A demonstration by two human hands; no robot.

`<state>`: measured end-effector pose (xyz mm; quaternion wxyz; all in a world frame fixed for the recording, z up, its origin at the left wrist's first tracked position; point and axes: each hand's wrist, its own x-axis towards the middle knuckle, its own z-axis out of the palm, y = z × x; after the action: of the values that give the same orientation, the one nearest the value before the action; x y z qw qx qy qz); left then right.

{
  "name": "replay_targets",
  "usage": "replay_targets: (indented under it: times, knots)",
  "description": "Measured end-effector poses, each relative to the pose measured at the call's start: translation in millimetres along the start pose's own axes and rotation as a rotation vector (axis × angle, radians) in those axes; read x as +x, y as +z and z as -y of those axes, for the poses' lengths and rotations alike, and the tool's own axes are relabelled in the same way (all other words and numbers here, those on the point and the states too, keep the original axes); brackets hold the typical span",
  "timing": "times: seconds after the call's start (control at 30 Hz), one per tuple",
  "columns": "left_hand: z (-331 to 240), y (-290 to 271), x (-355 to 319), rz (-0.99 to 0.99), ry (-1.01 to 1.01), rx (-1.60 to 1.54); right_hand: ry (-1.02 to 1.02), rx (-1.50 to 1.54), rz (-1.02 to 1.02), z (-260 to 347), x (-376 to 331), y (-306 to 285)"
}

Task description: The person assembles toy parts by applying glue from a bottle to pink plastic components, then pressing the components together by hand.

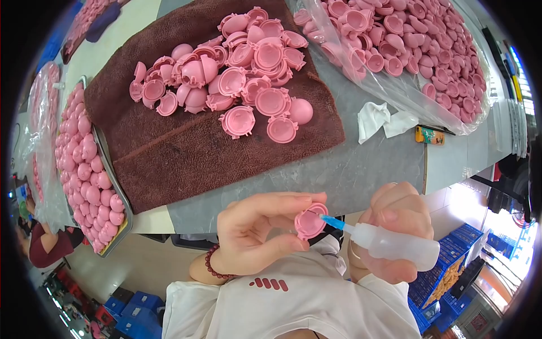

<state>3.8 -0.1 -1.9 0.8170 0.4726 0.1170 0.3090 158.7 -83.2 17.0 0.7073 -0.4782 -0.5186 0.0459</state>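
Observation:
Between the thumb and fingers of my left hand (254, 229) is a pink plastic half-shell (310, 222), its hollow side toward me. My right hand (398, 226) is wrapped round a translucent white squeeze bottle (396, 247) that lies tilted in the grip. The blue needle tip (333, 222) of the bottle reaches the rim of the half-shell; whether any liquid comes out is too small to tell. Beyond my hands, several loose pink half-shells (272, 101) lie piled on a brown towel (226, 164), some hollow side up, some domed side up.
A tray (116, 175) full of closed pink balls (84, 164) stands at the left. At the far right lies a clear plastic bag (361, 76) of pink half-shells (418, 39). White tissue (374, 120) and a small yellow-green packet (429, 135) lie near it. Blue crates (451, 254) stand below right.

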Motion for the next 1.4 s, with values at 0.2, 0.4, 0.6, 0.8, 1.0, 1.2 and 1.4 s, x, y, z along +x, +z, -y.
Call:
replay_targets:
  times: [0.2, 0.4, 0.6, 0.8, 1.0, 1.2, 1.4]
  knots:
    - [-5, 0, 3, -0.084, 0.403, 0.859, 0.0, 0.009, 0.084, -4, 0, 0]
    - [2, -2, 12, -0.003, 0.512, 0.715, -0.066, -0.187, -0.252, -10, -5, -42]
    - [13, -8, 3, 0.104, -0.068, -0.871, 0.366, -0.702, -0.53, -24, 10, -175]
    - [19, -6, 7, 0.182, -0.102, -1.139, 0.234, -0.974, -0.536, -31, 11, -197]
    - [17, -8, 2, 0.104, -0.058, -0.594, 0.058, -1.089, 0.005, -34, 65, -129]
    - [12, -1, 3, 0.063, -0.045, -0.422, 0.372, -1.208, 0.468, -72, 116, -122]
    - [10, -5, 5, 0.121, -0.114, -0.545, 0.31, -0.717, 0.324, -27, 73, -67]
